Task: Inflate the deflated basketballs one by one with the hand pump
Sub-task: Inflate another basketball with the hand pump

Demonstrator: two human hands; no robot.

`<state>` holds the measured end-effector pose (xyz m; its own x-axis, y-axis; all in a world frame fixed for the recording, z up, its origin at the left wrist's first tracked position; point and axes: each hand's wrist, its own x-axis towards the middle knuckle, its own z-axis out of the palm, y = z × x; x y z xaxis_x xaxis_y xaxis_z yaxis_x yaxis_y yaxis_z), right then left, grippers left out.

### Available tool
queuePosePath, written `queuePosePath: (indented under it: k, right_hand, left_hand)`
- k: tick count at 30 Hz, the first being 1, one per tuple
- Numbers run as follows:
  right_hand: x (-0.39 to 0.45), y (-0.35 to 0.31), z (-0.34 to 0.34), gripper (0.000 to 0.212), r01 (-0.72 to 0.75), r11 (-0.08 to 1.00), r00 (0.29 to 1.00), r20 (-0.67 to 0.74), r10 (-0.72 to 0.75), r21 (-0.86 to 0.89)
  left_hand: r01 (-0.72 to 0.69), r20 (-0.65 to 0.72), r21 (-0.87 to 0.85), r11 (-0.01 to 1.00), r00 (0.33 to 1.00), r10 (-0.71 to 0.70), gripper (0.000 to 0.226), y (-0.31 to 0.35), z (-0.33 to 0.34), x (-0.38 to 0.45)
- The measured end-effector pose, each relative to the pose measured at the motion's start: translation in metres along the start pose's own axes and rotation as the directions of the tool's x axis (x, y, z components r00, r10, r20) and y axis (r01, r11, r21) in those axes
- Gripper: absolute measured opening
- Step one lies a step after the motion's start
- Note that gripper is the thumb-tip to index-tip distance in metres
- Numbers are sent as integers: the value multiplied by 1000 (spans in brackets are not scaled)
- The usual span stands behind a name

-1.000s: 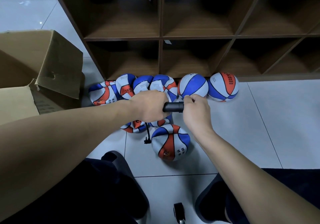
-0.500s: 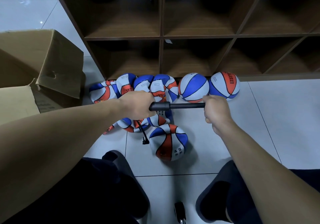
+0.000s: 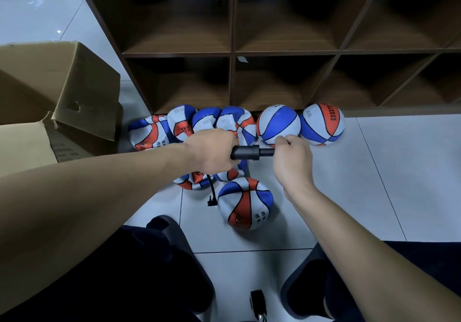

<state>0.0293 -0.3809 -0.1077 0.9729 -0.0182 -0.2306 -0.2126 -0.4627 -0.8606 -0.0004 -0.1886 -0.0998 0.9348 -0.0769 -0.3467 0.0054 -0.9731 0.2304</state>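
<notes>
Hands: left hand [image 3: 212, 151] grips pump [image 3: 245, 152] barrel, right hand [image 3: 293, 157] at 3 o'clock has pushed handle back in; stroke done, ball [image 3: 245, 203] filling.

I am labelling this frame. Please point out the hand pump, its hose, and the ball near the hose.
hand pump [image 3: 245, 152], head view, black barrel.
hose [image 3: 212, 190], head view, middle of tube.
ball [image 3: 245, 203], head view, orange panel.

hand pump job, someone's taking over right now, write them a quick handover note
Left hand grips the hand pump barrel; right hand grips its handle, rod nearly pushed in.
The hose runs down to the ball being pumped on the floor, not yet fully round.
Done: two round balls at the shelf.
Left: finish this ball, then the flat balls in the pile.
</notes>
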Motion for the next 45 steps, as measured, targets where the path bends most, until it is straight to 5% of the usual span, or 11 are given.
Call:
queuePosePath:
  k: [15,29,45]
  right_hand:
    - [3,6,7,40,40,996,990,139,-29,-77]
    - [43,25,-40,37,106,993,991,93,-101,-45]
    - [3,3,-2,36,126,991,992,9,-126,-43]
  left_hand:
    - [-61,21,-35,997,998,62,28,0,11,5]
    - [-2,110,-64,998,994,9,21,-33,6,0]
    - [-33,-34,-33,999,999,32,21,-1,3,-2]
